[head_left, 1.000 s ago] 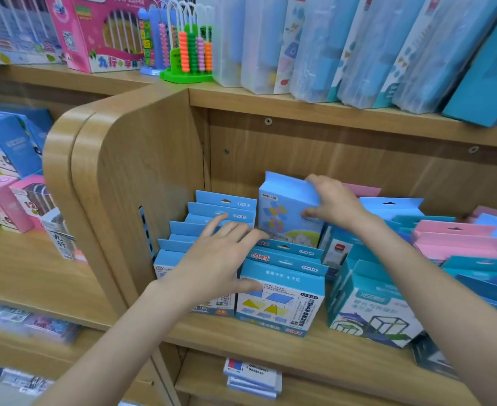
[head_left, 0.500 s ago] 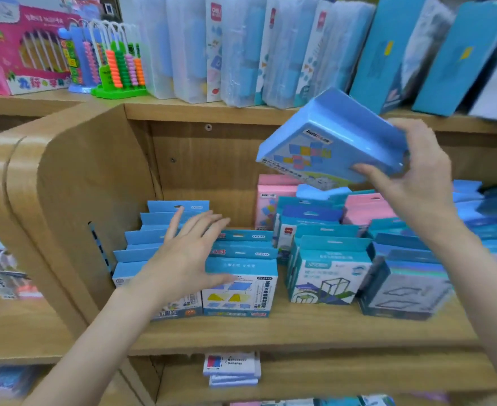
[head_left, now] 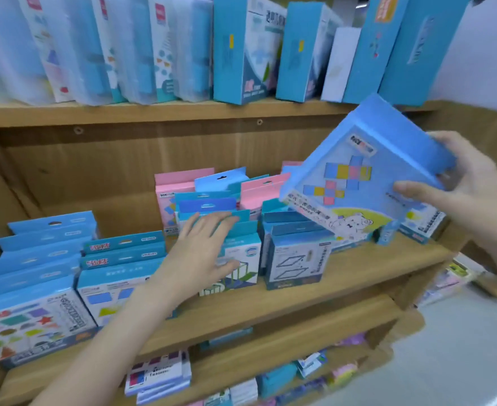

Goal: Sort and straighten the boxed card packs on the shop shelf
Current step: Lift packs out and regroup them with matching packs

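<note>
Bright, even light; motion blur throughout, wide-angle bending at edges.

Middle shelf [head_left: 314, 291]: light wood board with rows of boxed card packs standing one behind another.
Far-left row [head_left: 33, 291]: blue packs; the front one shows coloured shapes.
Second row [head_left: 118, 268]: blue packs beside it.
Third row [head_left: 241, 253]: teal packs, front pack [head_left: 238, 271] printed with a cube frame.
Fourth row [head_left: 297, 256]: darker blue packs.
Back: pink packs [head_left: 177, 189].
Upper shelf [head_left: 153, 112]: tall boxes [head_left: 241, 51] standing upright.
Lower shelf [head_left: 270, 350]: flat stack of packs [head_left: 159, 373].
</note>
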`<state>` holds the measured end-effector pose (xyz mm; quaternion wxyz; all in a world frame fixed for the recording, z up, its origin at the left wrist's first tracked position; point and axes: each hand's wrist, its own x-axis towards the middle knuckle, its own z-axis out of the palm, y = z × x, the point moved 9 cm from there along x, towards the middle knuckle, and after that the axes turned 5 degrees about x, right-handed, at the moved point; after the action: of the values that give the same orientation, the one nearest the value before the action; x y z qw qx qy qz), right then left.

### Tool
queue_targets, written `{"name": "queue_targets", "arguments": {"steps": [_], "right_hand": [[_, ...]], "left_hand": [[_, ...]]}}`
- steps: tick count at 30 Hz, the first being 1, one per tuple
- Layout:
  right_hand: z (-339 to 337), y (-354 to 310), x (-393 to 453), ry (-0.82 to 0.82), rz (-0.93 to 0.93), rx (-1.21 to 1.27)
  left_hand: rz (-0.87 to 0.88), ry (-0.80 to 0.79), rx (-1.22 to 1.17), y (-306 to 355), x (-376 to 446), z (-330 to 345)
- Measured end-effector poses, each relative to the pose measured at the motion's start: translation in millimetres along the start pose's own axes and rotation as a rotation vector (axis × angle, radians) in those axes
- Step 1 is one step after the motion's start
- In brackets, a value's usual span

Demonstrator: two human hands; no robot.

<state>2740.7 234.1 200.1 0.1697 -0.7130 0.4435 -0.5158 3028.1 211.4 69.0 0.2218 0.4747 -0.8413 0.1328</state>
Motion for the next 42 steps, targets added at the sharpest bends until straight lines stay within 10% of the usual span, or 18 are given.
{"name": "queue_targets", "arguments": {"steps": [14,21,29,42], "right_hand": [[-50.3,151.8,9.6,-0.563,0.069,-0.240],[-43.4,219.8,15.0,-0.566,0.042,-0.392],[-41.1,240.5,13.3,-0.567,0.189,-0.443],[-42.8,236.8,18.9,-0.361,0.084,-0.438]], "left_hand": [[-0.098,0.079,0.141,89.0,71.8,60.7],[-0.113,0.163,0.016,121.8,105.5,46.9],[-0.218,-0.334,0.193,139.8,217.8,123.0],[-0.359,0.393,-0.362,119.5,218.2,6.1]]}}
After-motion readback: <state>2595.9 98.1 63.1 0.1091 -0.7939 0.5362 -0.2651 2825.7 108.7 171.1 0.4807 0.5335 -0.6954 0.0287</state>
